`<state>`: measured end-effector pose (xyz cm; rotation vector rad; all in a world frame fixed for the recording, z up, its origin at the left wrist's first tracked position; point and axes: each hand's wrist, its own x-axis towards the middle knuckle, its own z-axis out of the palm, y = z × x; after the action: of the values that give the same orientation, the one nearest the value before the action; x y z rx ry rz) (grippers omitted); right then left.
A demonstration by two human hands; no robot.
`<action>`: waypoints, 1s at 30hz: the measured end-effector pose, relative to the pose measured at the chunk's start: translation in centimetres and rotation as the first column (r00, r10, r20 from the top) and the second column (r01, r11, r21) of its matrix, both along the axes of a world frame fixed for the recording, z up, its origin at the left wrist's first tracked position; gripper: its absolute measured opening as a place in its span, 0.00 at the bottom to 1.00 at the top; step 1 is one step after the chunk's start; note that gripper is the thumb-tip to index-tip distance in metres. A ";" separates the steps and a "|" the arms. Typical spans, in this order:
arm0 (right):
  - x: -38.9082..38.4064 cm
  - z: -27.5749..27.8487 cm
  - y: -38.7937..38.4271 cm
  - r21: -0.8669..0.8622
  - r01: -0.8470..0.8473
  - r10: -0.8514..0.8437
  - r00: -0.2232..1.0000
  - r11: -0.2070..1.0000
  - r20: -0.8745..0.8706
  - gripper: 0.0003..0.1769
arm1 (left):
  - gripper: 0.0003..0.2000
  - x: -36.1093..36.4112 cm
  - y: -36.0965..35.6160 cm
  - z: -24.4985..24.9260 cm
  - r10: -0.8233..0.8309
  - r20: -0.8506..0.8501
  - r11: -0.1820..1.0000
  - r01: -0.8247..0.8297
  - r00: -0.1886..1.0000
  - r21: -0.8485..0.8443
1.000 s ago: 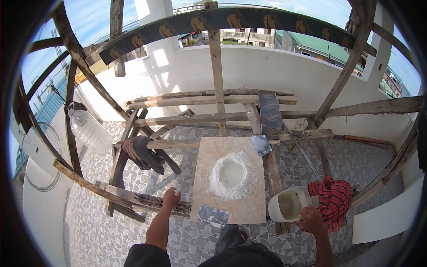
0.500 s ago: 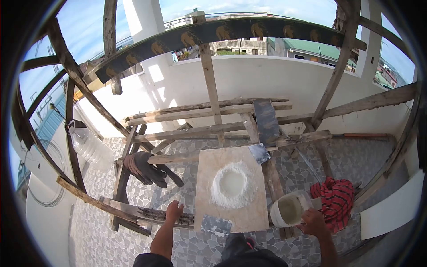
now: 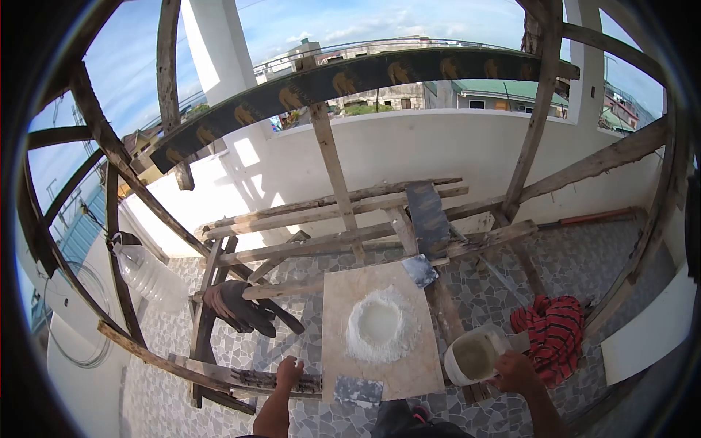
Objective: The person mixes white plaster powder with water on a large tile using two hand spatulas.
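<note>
A ring of white powder [image 3: 400, 337] with pale liquid [image 3: 379, 324] in its middle lies on a beige board [image 3: 343, 296]. My right hand [image 3: 513, 372] grips the rim of a whitish container [image 3: 454, 363], right of the board, with greyish contents inside. Left of the board, my left hand [image 3: 290, 371] is above a wooden beam, its fingers curled; whether they hold anything is too small to tell. One flat metal blade [image 3: 358, 390] rests at the board's near edge, another [image 3: 420, 271] at its far right corner.
Dark gloves [image 3: 244, 306] hang over the wooden frame at left, near a clear plastic bottle [image 3: 150, 276]. A red striped cloth [image 3: 551, 339] lies at right. Wooden posts and a long dark plank [image 3: 365, 79] stand ahead, before a white wall [image 3: 438, 150].
The view has tilted up slightly, so the board and both hands appear lower. My right hand still holds the container, and my left hand remains beside the board.
</note>
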<state>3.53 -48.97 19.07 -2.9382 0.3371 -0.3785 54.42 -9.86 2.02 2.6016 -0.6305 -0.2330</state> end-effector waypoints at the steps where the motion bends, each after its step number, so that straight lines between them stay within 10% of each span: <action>1: 0.0 0.2 0.0 -0.004 -0.011 0.011 1.000 1.000 0.004 0.23 | 0.19 -0.1 0.0 0.1 0.001 0.000 1.000 -0.001 1.000 -0.003; 30: 0.1 0.5 0.1 0.006 -0.043 0.043 0.999 0.999 0.015 0.23 | 0.18 0.6 0.1 -0.8 -0.023 0.030 1.000 0.023 0.999 0.007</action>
<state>3.65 -48.90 19.62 -2.9290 0.2724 -0.3931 54.98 -9.72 1.23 2.6104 -0.6714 -0.2034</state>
